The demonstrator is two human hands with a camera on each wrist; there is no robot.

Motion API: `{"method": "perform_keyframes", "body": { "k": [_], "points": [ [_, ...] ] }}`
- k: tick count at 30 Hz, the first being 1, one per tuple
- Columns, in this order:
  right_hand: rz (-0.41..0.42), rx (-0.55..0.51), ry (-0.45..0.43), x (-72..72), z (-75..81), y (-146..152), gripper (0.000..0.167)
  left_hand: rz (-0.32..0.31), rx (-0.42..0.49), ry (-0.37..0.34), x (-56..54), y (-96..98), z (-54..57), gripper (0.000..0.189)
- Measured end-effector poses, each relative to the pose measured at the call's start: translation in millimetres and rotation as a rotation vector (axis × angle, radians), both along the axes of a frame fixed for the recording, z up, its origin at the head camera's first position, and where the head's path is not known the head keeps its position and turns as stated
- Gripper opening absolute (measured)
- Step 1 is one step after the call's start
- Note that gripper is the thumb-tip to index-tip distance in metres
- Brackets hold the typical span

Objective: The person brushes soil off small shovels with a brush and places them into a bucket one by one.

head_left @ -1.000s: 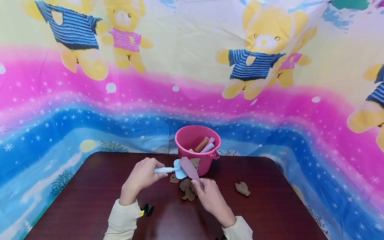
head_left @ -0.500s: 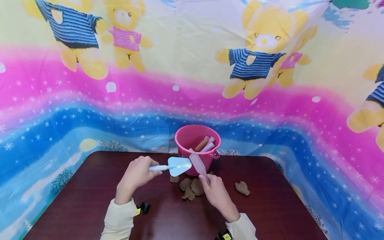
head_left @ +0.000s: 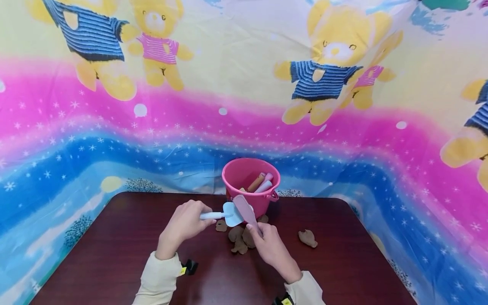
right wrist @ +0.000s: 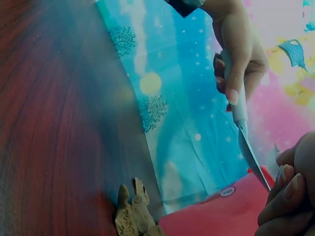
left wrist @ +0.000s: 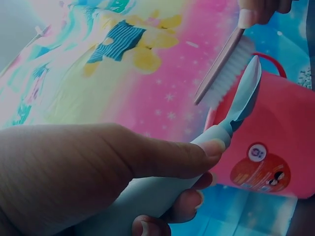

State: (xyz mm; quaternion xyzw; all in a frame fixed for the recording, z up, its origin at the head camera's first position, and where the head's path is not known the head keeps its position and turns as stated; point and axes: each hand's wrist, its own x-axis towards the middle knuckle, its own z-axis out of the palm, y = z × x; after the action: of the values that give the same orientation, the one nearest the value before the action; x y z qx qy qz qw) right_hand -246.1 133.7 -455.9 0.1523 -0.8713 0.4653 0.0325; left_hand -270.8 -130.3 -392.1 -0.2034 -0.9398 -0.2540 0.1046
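My left hand [head_left: 187, 223] grips the pale handle of a small light blue trowel [head_left: 230, 214], its blade pointing right. My right hand [head_left: 271, 245] holds a pink-backed brush [head_left: 245, 212] by its handle, tilted up to the left. White bristles [left wrist: 235, 71] face the trowel blade [left wrist: 248, 88] in the left wrist view, right beside it. From the head, the brush back overlaps the blade and hides part of it. Both tools are held up in front of a pink bucket [head_left: 263, 206]. Brown clay-like lumps [head_left: 239, 247] lie below them on the table.
Several tool handles [head_left: 263, 183] stick up inside the bucket at the back of the dark wooden table [head_left: 114, 254]. One brown lump [head_left: 307, 238] lies apart to the right, a small one [head_left: 221, 225] to the left. A teddy-bear curtain [head_left: 236, 127] hangs behind and at the sides.
The brush slid right to the trowel's tip half a second ago, then came back left over the blade. The trowel's blade turned face-up, then tilted back and shifted right. Lumps stayed put.
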Motion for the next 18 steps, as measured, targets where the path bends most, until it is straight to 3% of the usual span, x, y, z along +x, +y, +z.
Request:
{"method": "perform_keyframes", "body": {
  "k": [10,18],
  "points": [
    [0.13,0.032,0.003,3.8,-0.3,-9.8,0.03,-0.01,-0.002,0.02,0.2,6.4,-0.6,0.018],
    [0.093,0.057,-0.047,2.4,-0.9,-7.5,0.029,-0.035,-0.019,0.057,-0.8,4.0,-1.0,0.021]
  ]
}}
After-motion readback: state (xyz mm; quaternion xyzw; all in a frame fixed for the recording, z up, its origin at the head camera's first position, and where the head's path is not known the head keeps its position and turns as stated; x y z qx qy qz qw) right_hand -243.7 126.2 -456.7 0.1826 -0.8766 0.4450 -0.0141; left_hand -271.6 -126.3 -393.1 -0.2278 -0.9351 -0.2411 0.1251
